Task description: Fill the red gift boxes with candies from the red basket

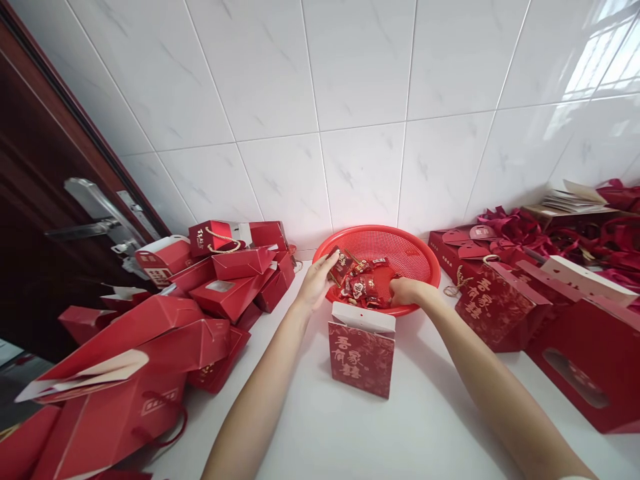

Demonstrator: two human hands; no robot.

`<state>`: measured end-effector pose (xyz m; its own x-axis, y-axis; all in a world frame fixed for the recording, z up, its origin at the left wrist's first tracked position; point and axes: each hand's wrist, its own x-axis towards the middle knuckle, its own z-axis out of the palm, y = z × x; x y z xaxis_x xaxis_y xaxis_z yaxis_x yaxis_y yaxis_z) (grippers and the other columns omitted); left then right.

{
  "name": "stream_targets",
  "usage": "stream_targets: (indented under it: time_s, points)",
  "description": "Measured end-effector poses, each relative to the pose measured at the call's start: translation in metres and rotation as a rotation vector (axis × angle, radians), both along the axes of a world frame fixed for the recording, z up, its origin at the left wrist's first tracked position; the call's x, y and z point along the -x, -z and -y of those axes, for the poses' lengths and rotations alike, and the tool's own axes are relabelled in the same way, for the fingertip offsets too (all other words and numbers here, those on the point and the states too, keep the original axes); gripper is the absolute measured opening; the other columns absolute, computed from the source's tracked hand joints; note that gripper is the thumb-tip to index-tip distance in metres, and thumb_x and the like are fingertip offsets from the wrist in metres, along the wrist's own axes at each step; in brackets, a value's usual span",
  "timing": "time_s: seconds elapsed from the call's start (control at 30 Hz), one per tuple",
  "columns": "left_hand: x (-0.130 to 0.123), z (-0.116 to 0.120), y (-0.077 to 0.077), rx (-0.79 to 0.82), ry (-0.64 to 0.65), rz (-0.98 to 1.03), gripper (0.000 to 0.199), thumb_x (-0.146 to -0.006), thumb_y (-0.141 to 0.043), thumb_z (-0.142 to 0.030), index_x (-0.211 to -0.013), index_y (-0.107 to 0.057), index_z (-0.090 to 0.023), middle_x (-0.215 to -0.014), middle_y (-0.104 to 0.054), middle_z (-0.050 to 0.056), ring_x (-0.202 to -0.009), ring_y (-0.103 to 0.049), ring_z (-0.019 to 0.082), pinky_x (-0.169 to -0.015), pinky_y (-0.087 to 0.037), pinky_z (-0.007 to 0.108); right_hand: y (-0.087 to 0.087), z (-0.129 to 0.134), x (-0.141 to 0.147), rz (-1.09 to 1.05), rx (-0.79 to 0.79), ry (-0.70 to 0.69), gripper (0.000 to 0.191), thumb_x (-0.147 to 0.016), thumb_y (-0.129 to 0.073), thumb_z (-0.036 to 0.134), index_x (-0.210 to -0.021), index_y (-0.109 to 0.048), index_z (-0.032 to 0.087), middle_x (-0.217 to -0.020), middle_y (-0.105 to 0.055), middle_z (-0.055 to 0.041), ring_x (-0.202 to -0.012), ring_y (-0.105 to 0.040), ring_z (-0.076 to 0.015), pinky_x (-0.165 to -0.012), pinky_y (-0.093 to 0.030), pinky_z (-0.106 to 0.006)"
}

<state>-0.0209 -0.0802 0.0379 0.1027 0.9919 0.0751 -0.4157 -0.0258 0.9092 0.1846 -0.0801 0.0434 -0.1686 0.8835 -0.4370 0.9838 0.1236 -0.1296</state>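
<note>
A red plastic basket (423, 257) with a mesh wall stands against the tiled wall, several wrapped candies (364, 285) lying in it. At its left rim, my left hand (315, 281) is closed on a dark red candy packet (341, 265) with gold print. My right hand (406, 291) reaches over the right front rim into the basket. Its fingers are curled down by the candies, and what they hold is mostly hidden. Just in front of the basket a red gift box (361, 360) with pale lettering stands upright, its white-lined top flap (364, 319) raised.
Red boxes (233, 293) are heaped on the left, near a door handle (103, 213). More red gift boxes (503, 307) and a large box with an oval window (575, 373) stand on the right. Behind them lie red ribbons (565, 233) and a stack of cards (575, 199).
</note>
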Motion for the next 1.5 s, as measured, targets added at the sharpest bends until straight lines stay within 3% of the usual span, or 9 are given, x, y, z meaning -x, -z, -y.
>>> stream_targets:
  time_s: [0.17, 0.33, 0.47, 0.67, 0.93, 1.13, 1.27, 1.4, 1.5]
  points:
    - [0.000, -0.001, 0.001, -0.008, 0.006, 0.003, 0.032, -0.063, -0.090, -0.037, -0.079, -0.075, -0.014, -0.079, -0.073, 0.002, -0.068, -0.064, 0.012, -0.062, -0.048, 0.022, 0.001, -0.001, -0.002, -0.014, -0.012, 0.010, 0.046, -0.082, -0.066, 0.031, -0.125, -0.066, 0.015, -0.134, -0.062, -0.0174, -0.113, -0.064, -0.0309, -0.077, -0.049, -0.032]
    - [-0.001, 0.000, 0.001, -0.011, 0.005, 0.006, 0.039, -0.055, -0.093, -0.041, -0.078, -0.075, -0.015, -0.082, -0.075, 0.003, -0.069, -0.065, 0.012, -0.062, -0.048, 0.021, 0.003, -0.007, -0.005, -0.021, -0.001, 0.017, 0.071, -0.077, -0.071, 0.041, -0.143, -0.054, 0.021, -0.153, -0.045, -0.0185, -0.120, -0.061, -0.0349, -0.076, -0.052, -0.034]
    - [-0.002, 0.003, 0.000, -0.003, 0.006, -0.006, 0.043, -0.052, -0.093, -0.044, -0.081, -0.076, -0.017, -0.083, -0.076, 0.002, -0.072, -0.066, 0.012, -0.065, -0.050, 0.022, 0.004, -0.018, -0.008, -0.041, 0.031, -0.041, 0.054, -0.074, -0.073, 0.035, -0.127, -0.067, 0.027, -0.134, -0.063, -0.0113, -0.115, -0.063, -0.0336, -0.076, -0.051, -0.034]
    - [-0.001, 0.004, 0.000, -0.011, 0.031, -0.054, 0.042, -0.055, -0.092, -0.044, -0.082, -0.076, -0.017, -0.080, -0.074, 0.001, -0.075, -0.067, 0.013, -0.067, -0.051, 0.023, 0.006, -0.024, -0.010, -0.071, 0.051, -0.120, 0.031, -0.073, -0.072, 0.029, -0.103, -0.076, 0.023, -0.115, -0.071, -0.0082, -0.100, -0.067, -0.0293, -0.072, -0.049, -0.032]
    - [0.005, 0.000, 0.002, -0.003, 0.061, -0.013, 0.039, -0.057, -0.092, -0.043, -0.082, -0.076, -0.016, -0.081, -0.075, 0.001, -0.074, -0.067, 0.013, -0.067, -0.052, 0.023, 0.000, -0.053, -0.019, -0.059, -0.061, -0.070, 0.051, -0.075, -0.069, 0.020, -0.125, -0.066, 0.023, -0.127, -0.066, -0.0117, -0.112, -0.062, -0.0321, -0.083, -0.050, -0.036]
    - [0.002, 0.001, 0.003, -0.038, 0.106, -0.057, 0.038, -0.062, -0.089, -0.044, -0.085, -0.076, -0.017, -0.080, -0.074, 0.001, -0.075, -0.067, 0.014, -0.069, -0.050, 0.024, 0.015, -0.060, -0.019, -0.084, -0.010, -0.068, 0.022, -0.069, -0.075, 0.017, -0.090, -0.071, 0.016, -0.097, -0.071, -0.0075, -0.090, -0.067, -0.0242, -0.078, -0.053, -0.038]
    - [0.003, -0.001, 0.005, -0.056, 0.108, -0.075, 0.033, -0.066, -0.087, -0.041, -0.087, -0.077, -0.017, -0.080, -0.074, 0.001, -0.075, -0.067, 0.015, -0.069, -0.049, 0.025, 0.016, -0.060, -0.021, -0.287, -0.103, -0.065, 0.014, -0.062, -0.076, 0.017, -0.066, -0.063, 0.016, -0.076, -0.068, -0.0063, -0.084, -0.066, -0.0256, -0.076, -0.050, -0.035]
    - [0.005, -0.001, 0.005, -0.048, 0.120, -0.054, 0.035, -0.064, -0.088, -0.042, -0.086, -0.077, -0.018, -0.082, -0.075, 0.002, -0.075, -0.067, 0.016, -0.069, -0.049, 0.026, 0.002, -0.044, -0.021, -0.637, -0.275, -0.064, 0.026, -0.084, -0.057, 0.045, -0.084, -0.056, 0.018, -0.090, -0.068, -0.0070, -0.083, -0.064, -0.0179, -0.076, -0.050, -0.030]
    - [0.004, 0.001, 0.004, -0.057, 0.120, -0.037, 0.037, -0.063, -0.088, -0.044, -0.086, -0.077, -0.018, -0.085, -0.076, 0.002, -0.077, -0.067, 0.016, -0.071, -0.050, 0.027, -0.011, -0.022, -0.015, -1.112, -0.308, 0.025, 0.032, -0.084, -0.054, 0.051, -0.096, -0.049, 0.021, -0.097, -0.066, -0.0071, -0.077, -0.062, -0.0153, -0.067, -0.050, -0.029]
